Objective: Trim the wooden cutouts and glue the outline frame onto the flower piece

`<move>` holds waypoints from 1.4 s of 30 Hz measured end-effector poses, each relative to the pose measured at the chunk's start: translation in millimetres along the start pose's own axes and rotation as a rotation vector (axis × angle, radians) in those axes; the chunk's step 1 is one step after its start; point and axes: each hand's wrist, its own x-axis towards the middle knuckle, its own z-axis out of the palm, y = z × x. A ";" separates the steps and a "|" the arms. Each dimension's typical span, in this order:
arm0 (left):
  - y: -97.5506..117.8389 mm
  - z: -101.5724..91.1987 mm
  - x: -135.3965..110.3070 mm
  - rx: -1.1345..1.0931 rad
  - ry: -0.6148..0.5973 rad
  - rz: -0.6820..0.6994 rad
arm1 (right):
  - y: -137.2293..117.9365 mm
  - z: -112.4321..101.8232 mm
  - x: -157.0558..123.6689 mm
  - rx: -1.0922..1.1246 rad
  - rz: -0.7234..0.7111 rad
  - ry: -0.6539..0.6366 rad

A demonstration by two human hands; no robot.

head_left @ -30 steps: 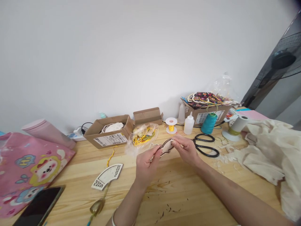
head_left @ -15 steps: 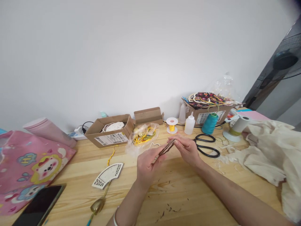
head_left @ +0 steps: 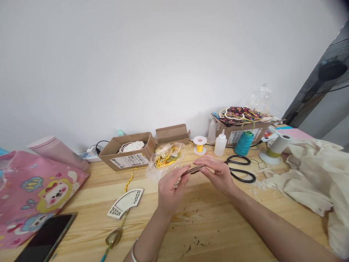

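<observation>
Between my two hands is a thin, layered wooden piece (head_left: 194,169), seen nearly edge-on, brown along its rim. My left hand (head_left: 172,187) pinches its left end between thumb and fingers. At the other end, my right hand (head_left: 216,173) grips it with the thumb below and fingers above. Its flat faces are mostly hidden. To the left lies a white fan-shaped wooden ornament (head_left: 125,202) with cut-out lattice ends, a yellow cord (head_left: 130,180) above it and a gold-coloured bead (head_left: 113,238) on the cord below. Black-handled scissors (head_left: 242,175) rest just beyond my right wrist.
Along the wall stand an open cardboard box (head_left: 109,151), a bag of yellow cords (head_left: 166,156), a yellow thread spool (head_left: 200,145), a glue bottle (head_left: 220,143) and a teal thread cone (head_left: 243,143). Cream cloth (head_left: 313,174) lies right; a phone (head_left: 45,238) lies left. Dark scraps dot the table.
The wooden piece has turned from a steep slant to nearly level, its face now less visible. My right fingers have shifted over its upper side.
</observation>
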 end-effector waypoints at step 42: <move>-4.2 -0.4 2.7 0.010 -0.005 0.136 | -11.9 -4.9 9.2 -0.068 -0.213 0.006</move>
